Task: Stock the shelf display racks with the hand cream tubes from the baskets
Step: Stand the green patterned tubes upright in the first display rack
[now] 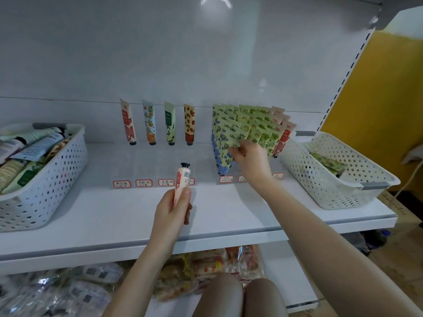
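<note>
Head view: left hand (172,210) grips pink tube (182,178), cap up. Right hand (250,156) pinches racked green tubes (256,124)

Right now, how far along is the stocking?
Done: the right rack is packed. In hand: the left hand holds a pink tube; the right hand pinches a blue-flowered tube in the packed rack. Left: the left rack has four tubes, the left basket is full, and the right basket holds a few.

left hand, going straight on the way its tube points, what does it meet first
Probably the front lip of the clear rack, by its rightmost price label, just past the pink tube the left hand grips; depth is unclear.
</note>
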Demonstrator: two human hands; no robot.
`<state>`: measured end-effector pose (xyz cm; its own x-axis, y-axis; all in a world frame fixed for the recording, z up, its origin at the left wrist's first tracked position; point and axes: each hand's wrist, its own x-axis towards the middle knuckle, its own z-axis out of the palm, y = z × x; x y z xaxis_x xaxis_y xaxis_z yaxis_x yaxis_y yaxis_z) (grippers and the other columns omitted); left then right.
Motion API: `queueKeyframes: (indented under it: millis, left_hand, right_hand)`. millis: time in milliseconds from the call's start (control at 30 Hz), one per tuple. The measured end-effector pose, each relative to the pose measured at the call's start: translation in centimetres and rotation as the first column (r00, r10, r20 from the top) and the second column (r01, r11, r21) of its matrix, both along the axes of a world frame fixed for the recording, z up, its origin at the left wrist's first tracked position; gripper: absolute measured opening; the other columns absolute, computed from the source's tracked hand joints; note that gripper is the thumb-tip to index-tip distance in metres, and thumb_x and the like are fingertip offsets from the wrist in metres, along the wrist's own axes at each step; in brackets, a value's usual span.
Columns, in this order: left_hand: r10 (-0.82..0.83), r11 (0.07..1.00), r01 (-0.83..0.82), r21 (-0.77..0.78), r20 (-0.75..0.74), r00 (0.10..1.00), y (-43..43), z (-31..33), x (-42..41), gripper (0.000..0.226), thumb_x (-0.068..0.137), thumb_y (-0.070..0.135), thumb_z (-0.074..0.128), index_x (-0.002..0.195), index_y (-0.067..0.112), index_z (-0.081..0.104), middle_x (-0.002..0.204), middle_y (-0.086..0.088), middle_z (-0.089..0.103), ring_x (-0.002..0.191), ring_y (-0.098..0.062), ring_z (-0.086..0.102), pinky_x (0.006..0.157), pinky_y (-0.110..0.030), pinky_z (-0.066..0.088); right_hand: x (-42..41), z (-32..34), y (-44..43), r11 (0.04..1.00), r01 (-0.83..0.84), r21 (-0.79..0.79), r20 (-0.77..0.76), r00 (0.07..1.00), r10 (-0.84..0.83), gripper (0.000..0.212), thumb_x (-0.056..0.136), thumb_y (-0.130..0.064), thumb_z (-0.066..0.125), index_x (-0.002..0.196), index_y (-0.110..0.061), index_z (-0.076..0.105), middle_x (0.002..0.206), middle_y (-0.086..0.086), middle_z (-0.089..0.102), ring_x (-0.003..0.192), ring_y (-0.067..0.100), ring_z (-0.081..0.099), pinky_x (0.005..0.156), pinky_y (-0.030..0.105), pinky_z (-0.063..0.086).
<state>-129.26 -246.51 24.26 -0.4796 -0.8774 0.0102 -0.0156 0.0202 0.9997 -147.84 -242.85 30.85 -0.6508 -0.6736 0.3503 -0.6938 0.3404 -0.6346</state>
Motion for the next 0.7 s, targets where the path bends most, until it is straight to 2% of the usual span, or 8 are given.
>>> queueKeyframes:
  millis: [67, 167, 333, 533, 633, 700]
  left_hand:
    - [0.0, 1.0, 0.0, 0.001, -0.002, 1.0, 0.0, -0.01, -0.08, 0.026, 0.096, 0.034, 0.044, 0.086, 0.011, 0.053, 0.068, -0.003, 0.051, 0.058, -0.01, 0.046, 0.052, -0.015, 0.041]
    - [-0.005, 1.0, 0.005, 0.008, -0.012, 1.0, 0.16, -0.01, -0.3, 0.025, 0.096, 0.033, 0.044, 0.088, 0.012, 0.053, 0.068, -0.002, 0.051, 0.059, -0.01, 0.046, 0.054, -0.018, 0.04]
    - [-0.024, 1.0, 0.025, 0.011, -0.018, 1.0, 0.5, -0.16, -0.46, 0.024, 0.095, 0.034, 0.045, 0.087, 0.012, 0.054, 0.067, 0.0, 0.051, 0.058, -0.009, 0.047, 0.055, -0.02, 0.041]
    - [-0.035, 0.999, 0.035, 0.019, -0.011, 0.999, 0.71, -0.15, -0.5, 0.026, 0.094, 0.035, 0.045, 0.093, 0.011, 0.054, 0.07, -0.002, 0.052, 0.062, -0.012, 0.048, 0.058, -0.022, 0.042]
    - [-0.028, 0.999, 0.028, 0.017, -0.012, 1.0, 0.56, -0.08, -0.35, 0.025, 0.095, 0.035, 0.045, 0.093, 0.012, 0.055, 0.069, -0.002, 0.053, 0.061, -0.011, 0.048, 0.057, -0.022, 0.043]
    - [-0.021, 1.0, 0.022, 0.016, -0.013, 1.0, 0.44, -0.06, -0.28, 0.025, 0.094, 0.035, 0.045, 0.093, 0.013, 0.055, 0.07, -0.002, 0.053, 0.061, -0.012, 0.049, 0.058, -0.022, 0.044]
  right_hand:
    - [-0.07, -0.05, -0.26, 1.0, 0.009, 0.02, 0.007, 1.0, -0.009, 0.045, 0.091, -0.014, 0.055, 0.056, -0.02, 0.028, 0.053, -0.001, 0.038, 0.054, 0.021, 0.037, 0.05, 0.028, 0.026]
    - [-0.1, -0.2, -0.45, 0.999, 0.017, 0.033, 0.017, 1.0, -0.018, 0.045, 0.093, -0.016, 0.053, 0.057, -0.018, 0.026, 0.054, 0.0, 0.036, 0.059, 0.022, 0.038, 0.056, 0.028, 0.027]
    - [-0.04, -0.11, -0.43, 0.999, 0.009, 0.036, 0.012, 1.0, -0.01, 0.046, 0.093, -0.016, 0.054, 0.057, -0.019, 0.025, 0.053, -0.001, 0.034, 0.048, 0.013, 0.03, 0.056, 0.027, 0.027]
    - [0.21, -0.41, -0.57, 1.0, 0.001, 0.014, 0.03, 1.0, -0.002, 0.043, 0.093, -0.016, 0.052, 0.059, -0.019, 0.026, 0.053, -0.001, 0.034, 0.048, 0.013, 0.029, 0.057, 0.027, 0.028]
    - [0.22, -0.5, -0.46, 1.0, 0.003, 0.011, 0.039, 0.999, -0.003, 0.029, 0.094, -0.017, 0.051, 0.07, -0.01, 0.037, 0.059, 0.005, 0.045, 0.055, 0.022, 0.04, 0.058, 0.03, 0.033]
    - [0.23, -0.7, -0.3, 1.0, -0.012, 0.021, 0.043, 0.999, 0.011, 0.021, 0.093, -0.019, 0.052, 0.081, -0.005, 0.043, 0.072, 0.015, 0.057, 0.066, 0.027, 0.05, 0.061, 0.033, 0.039]
